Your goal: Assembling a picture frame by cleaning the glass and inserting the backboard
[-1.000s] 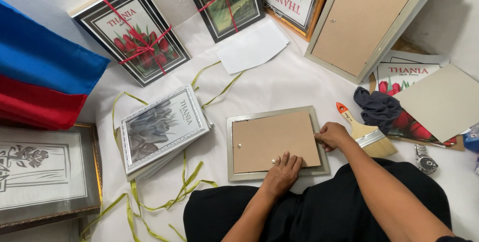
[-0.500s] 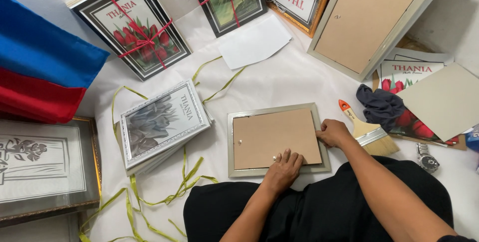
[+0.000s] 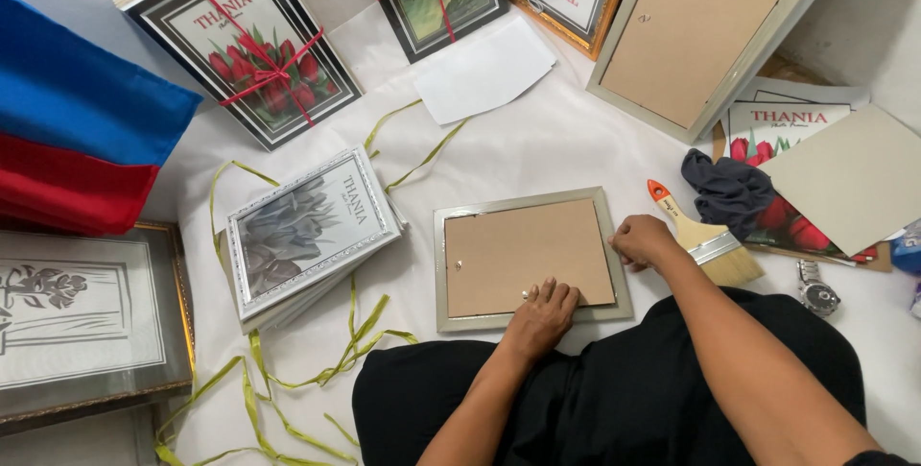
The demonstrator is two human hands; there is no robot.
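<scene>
A small silver picture frame point(image 3: 451, 264) lies face down on the white sheet, its brown backing board point(image 3: 523, 250) facing up. My left hand point(image 3: 542, 312) rests flat on the board's near edge, fingers spread against it. My right hand point(image 3: 641, 240) is curled at the frame's right edge, pressing on the rim. Neither hand lifts anything.
A paintbrush point(image 3: 705, 240) lies just right of the frame, beside a dark cloth point(image 3: 729, 192) and a wristwatch point(image 3: 815, 288). A stack of silver frames point(image 3: 307, 231) and green ribbon point(image 3: 278, 380) lie left. Ribbon-tied framed prints point(image 3: 245, 44) and a large face-down frame point(image 3: 700, 29) line the back.
The view has shifted slightly; both hands stay on the face-down frame in nearly the same places.
</scene>
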